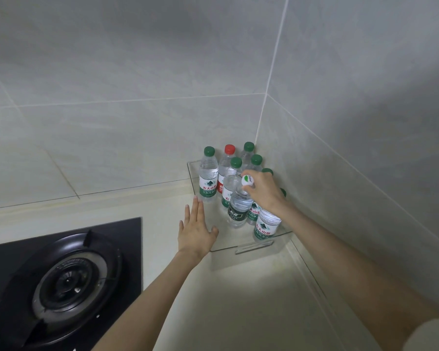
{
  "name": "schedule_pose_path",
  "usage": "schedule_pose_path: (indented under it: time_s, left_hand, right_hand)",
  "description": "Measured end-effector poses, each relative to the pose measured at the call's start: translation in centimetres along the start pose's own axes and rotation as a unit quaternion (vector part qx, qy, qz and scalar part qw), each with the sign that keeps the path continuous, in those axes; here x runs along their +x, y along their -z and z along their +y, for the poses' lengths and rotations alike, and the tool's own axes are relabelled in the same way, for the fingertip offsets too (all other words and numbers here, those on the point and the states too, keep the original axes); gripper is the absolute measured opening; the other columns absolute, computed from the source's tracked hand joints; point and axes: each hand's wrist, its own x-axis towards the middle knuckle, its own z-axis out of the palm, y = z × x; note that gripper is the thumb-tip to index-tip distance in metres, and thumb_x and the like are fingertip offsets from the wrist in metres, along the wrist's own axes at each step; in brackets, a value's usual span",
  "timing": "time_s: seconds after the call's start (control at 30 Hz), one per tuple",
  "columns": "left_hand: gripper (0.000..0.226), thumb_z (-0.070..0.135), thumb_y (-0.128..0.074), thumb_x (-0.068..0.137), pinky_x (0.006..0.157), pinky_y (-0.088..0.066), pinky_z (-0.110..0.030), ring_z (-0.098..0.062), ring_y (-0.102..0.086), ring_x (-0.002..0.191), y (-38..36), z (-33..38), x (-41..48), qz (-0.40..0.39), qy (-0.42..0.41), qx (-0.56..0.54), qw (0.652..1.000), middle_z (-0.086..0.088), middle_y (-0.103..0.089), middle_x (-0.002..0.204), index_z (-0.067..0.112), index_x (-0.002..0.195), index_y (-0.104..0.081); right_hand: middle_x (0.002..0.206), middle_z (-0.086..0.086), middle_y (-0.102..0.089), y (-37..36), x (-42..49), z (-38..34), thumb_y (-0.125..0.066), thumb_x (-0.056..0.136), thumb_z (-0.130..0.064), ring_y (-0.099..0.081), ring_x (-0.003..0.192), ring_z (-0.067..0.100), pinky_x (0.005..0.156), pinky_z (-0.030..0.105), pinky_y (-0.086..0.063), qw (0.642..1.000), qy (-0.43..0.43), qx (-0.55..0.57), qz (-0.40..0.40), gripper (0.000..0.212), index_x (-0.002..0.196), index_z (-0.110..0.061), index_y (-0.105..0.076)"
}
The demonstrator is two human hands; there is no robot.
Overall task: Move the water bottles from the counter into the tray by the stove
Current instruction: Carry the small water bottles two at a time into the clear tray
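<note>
A clear plastic tray (254, 245) sits in the counter corner against the tiled walls, right of the stove. Several water bottles stand in it, most with green caps, such as the far-left one (208, 173), and one with a red cap (229, 153). My right hand (262, 190) grips the neck of a white-capped bottle with a dark green label (238, 209), which leans tilted in the tray's front part. My left hand (195, 230) lies flat with fingers spread on the counter, touching the tray's left side. My right arm hides some bottles.
A black gas stove (61, 282) with a round burner fills the lower left. The cream counter (238, 300) runs toward me between stove and right wall. Tiled walls close in behind and to the right of the tray.
</note>
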Motion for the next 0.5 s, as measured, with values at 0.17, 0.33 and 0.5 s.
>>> schedule_pose_path:
  time_s: [0.17,0.33,0.5]
  left_hand:
    - [0.078,0.039,-0.040,0.095,0.121,-0.008,-0.043,-0.019,0.015,0.148,0.1,0.0,0.0,-0.001,0.005,0.011,1.000,0.008,0.022,0.158,0.018,0.152,0.009]
    - [0.069,0.039,-0.032,0.099,0.121,-0.003,-0.038,-0.017,0.014,0.148,0.0,-0.2,-0.6,0.018,-0.011,0.025,0.999,0.005,0.015,0.160,0.016,0.153,0.005]
    - [0.058,0.036,-0.026,0.102,0.120,-0.004,-0.040,-0.019,0.008,0.149,1.4,-0.5,-1.1,0.008,-0.040,0.062,0.997,0.002,0.002,0.162,0.018,0.153,-0.005]
  right_hand:
    - [0.106,0.018,-0.069,-0.7,0.0,-0.1,-0.069,0.085,-0.008,-0.065,0.092,0.032,0.081,0.045,-0.056,0.998,-0.010,0.050,0.035,0.038,0.121,-0.014,-0.064]
    - [0.121,0.017,-0.065,-0.1,-0.1,-0.4,-0.062,0.090,-0.007,-0.065,0.100,0.032,0.091,0.041,-0.053,0.999,0.003,0.037,0.009,0.047,0.135,-0.012,-0.053]
    - [0.099,0.010,-0.068,1.3,-0.4,-0.8,-0.056,0.087,-0.007,-0.053,0.070,0.023,0.073,0.032,-0.051,1.000,0.019,0.008,-0.010,0.043,0.129,-0.017,-0.059]
